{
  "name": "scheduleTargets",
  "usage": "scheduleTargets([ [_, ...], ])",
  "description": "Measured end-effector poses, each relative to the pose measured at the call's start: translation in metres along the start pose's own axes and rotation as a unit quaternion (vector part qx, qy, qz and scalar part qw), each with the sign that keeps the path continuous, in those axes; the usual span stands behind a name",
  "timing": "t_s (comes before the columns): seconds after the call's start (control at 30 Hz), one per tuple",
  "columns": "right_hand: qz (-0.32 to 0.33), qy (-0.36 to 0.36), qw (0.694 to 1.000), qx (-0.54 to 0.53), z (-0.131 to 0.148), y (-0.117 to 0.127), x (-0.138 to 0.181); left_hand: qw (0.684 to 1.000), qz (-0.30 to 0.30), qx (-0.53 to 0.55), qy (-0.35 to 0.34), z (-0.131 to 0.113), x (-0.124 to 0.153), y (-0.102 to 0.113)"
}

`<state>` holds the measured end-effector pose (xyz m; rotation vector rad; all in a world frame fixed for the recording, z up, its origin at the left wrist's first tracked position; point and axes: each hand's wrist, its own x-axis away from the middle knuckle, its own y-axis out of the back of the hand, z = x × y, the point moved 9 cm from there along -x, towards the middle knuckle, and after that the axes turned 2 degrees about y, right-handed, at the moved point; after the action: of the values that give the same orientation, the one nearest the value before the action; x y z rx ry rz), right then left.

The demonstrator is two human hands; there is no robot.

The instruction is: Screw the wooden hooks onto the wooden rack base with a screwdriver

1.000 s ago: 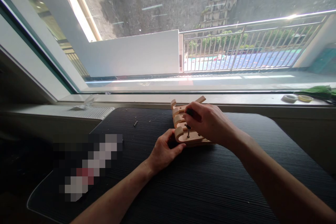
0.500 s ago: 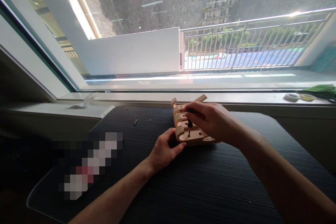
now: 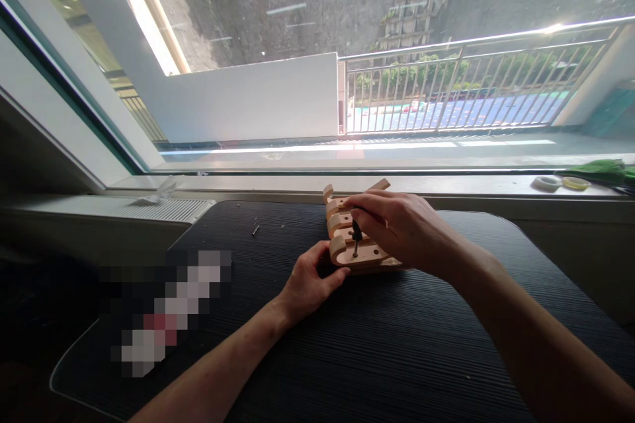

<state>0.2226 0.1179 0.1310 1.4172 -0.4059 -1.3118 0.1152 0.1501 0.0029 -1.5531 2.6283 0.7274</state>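
A pale wooden piece (image 3: 364,256) with several curled ends along its left side lies on the dark table. My left hand (image 3: 310,281) grips its near left corner, the thumb in front and the fingers behind. In my right hand (image 3: 391,221) is a screwdriver (image 3: 356,232) with a dark handle, held nearly upright from above. Its metal shaft points down onto the nearest wooden strip, beside a dark hole. My right hand hides the right part of the wooden piece.
A small screw (image 3: 255,230) lies on the black table (image 3: 278,370), left of the wood. A blurred-out long object (image 3: 171,317) rests farther left. Two tape rolls (image 3: 547,182) and something green (image 3: 600,173) sit on the windowsill. A crumpled clear plastic (image 3: 161,192) lies at left.
Both hands keep their places on the wood and the screwdriver. My right hand's fingers have shifted slightly around the handle, and the whole view has moved a little.
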Motion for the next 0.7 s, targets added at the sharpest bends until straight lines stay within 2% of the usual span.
scheduleTargets([
  [0.2,-0.019,0.015,1.000,-0.013,-0.003,-0.001,-0.002,1.000,0.004,0.005,0.007,0.002,0.000,-0.001],
  [0.53,-0.043,-0.028,0.999,0.011,-0.015,-0.001,-0.003,1.000,0.008,0.014,0.007,0.004,-0.001,-0.002],
  [0.7,-0.027,-0.016,1.000,-0.002,-0.008,-0.002,-0.001,1.000,-0.001,0.005,0.011,0.001,0.000,-0.001],
])
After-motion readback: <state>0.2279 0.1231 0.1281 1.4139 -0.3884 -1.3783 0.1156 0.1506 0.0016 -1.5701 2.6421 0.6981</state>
